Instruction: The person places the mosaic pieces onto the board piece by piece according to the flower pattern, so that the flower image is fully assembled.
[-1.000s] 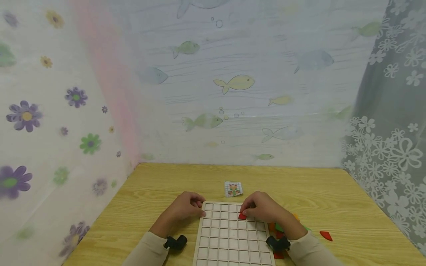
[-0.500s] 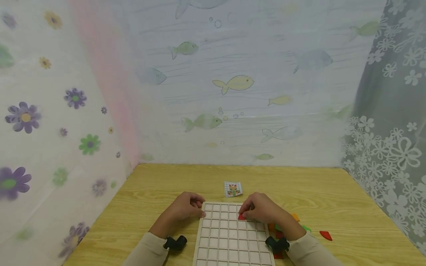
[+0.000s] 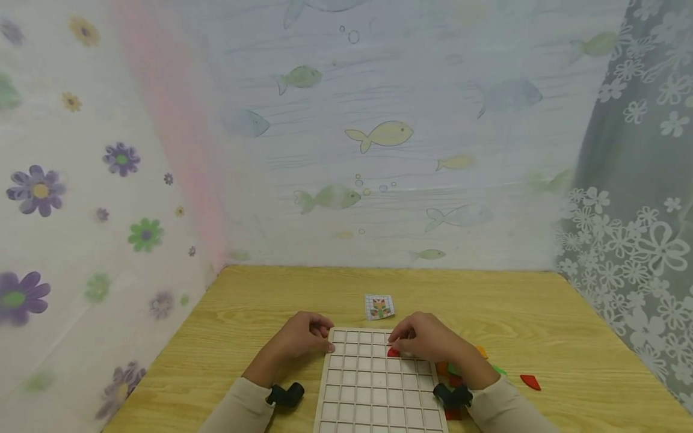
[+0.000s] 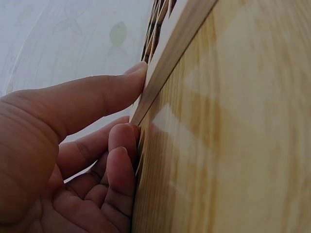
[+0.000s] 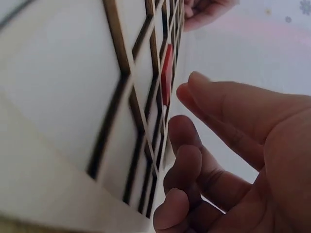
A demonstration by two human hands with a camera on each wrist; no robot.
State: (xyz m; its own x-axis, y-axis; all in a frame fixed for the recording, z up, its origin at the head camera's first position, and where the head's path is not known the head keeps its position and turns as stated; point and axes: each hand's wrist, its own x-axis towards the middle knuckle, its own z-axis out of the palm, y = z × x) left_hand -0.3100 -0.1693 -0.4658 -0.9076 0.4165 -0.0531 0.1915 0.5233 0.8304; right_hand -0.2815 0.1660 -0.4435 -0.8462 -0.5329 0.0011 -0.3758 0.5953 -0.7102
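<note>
A red piece [image 3: 393,353] sits on the pale wooden grid board [image 3: 364,380], in a cell towards the far right. My right hand [image 3: 425,338] is just over it with fingers loosely bent. In the right wrist view the fingertips stand apart from the red piece [image 5: 167,77], and nothing lies between them. At the board's far left corner, my left hand [image 3: 303,337] grips the edge. The left wrist view has its thumb [image 4: 138,77] pressed against the board's rim [image 4: 170,53], with the other fingers curled beside it at table level.
Beyond the board lies a small printed card [image 3: 379,307] with a coloured grid pattern. Red, green [image 3: 452,371] and orange [image 3: 480,352] pieces lie beside the board, partly under my right forearm. A separate red piece [image 3: 530,382] is further right on the wooden table [image 3: 260,290].
The fingers of my right hand have let go of the red piece and lifted slightly, leaving it in the cell. My left hand has stayed at the board's edge.
</note>
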